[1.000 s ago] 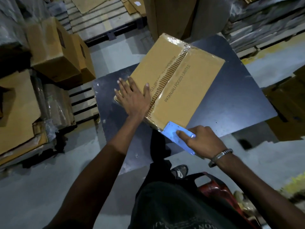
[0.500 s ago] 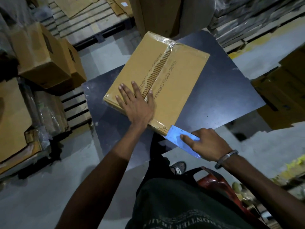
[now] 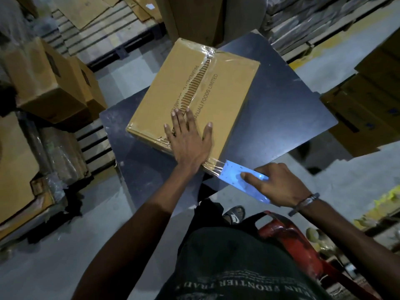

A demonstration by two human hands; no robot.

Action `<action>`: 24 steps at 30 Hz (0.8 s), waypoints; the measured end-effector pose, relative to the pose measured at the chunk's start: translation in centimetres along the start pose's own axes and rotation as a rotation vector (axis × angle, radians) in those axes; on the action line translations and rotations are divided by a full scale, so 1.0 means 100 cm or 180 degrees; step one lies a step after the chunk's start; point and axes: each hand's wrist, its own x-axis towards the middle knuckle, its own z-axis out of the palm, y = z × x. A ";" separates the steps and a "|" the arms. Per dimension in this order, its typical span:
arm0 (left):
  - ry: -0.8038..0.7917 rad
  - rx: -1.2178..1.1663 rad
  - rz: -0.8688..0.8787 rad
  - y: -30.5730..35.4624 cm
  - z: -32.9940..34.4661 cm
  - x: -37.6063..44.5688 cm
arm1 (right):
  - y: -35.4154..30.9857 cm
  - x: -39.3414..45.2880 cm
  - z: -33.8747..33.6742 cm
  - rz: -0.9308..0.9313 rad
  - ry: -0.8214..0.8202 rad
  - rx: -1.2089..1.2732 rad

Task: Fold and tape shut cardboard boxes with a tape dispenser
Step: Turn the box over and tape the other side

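Note:
A closed brown cardboard box lies on a dark table, with clear tape running along its middle seam. My left hand presses flat on the box's near end, fingers spread over the seam. My right hand grips a blue tape dispenser at the box's near corner. A strip of clear tape stretches from the dispenser's front to the box edge.
Taped cardboard boxes are stacked at the left beside a wooden pallet. More boxes stand at the right. A red object sits by my right leg. Flat cardboard sheets lie on pallets at the back.
My left hand has slid from the box's left flap onto the middle seam near the front edge. The right hand and dispenser stay at the near corner.

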 end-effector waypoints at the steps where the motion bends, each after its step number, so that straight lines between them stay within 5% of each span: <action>1: -0.0021 -0.0002 -0.0016 0.000 0.000 0.001 | 0.003 -0.001 -0.002 -0.0034 -0.0023 0.0026; 12: -0.0062 0.0049 -0.0063 0.003 -0.001 0.000 | 0.008 0.027 0.035 0.0135 0.0030 0.0209; 24: -0.0150 0.0076 -0.0115 0.006 -0.001 0.001 | 0.041 0.054 0.031 0.0975 -0.0909 0.2381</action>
